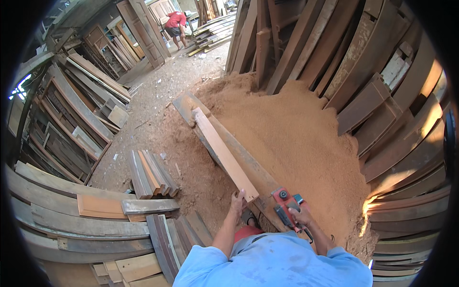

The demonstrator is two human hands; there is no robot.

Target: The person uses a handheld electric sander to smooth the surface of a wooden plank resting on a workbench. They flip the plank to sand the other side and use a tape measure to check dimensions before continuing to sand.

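My left hand (238, 203) grips the near end of a planed wooden board (226, 154), thumb on top. The board lies lengthwise on a long, dusty wooden bench plank (247, 152), its far end by a small block. In my right hand (301, 215) is a red electric hand planer (285, 204), held by its handle at the near end of the plank, to the right of the board and apart from it. A dark cord (309, 235) trails from the planer's rear. Whether the planer rests on the plank is hard to tell.
A deep sawdust heap (287, 132) fills the right side of the bench. Short boards (152, 174) are stacked on the left floor, with more planks (89, 222) below. Tall timbers (301, 39) lean at the right. Far off, a person in a red shirt (175, 23) bends near stacked boards (215, 32).
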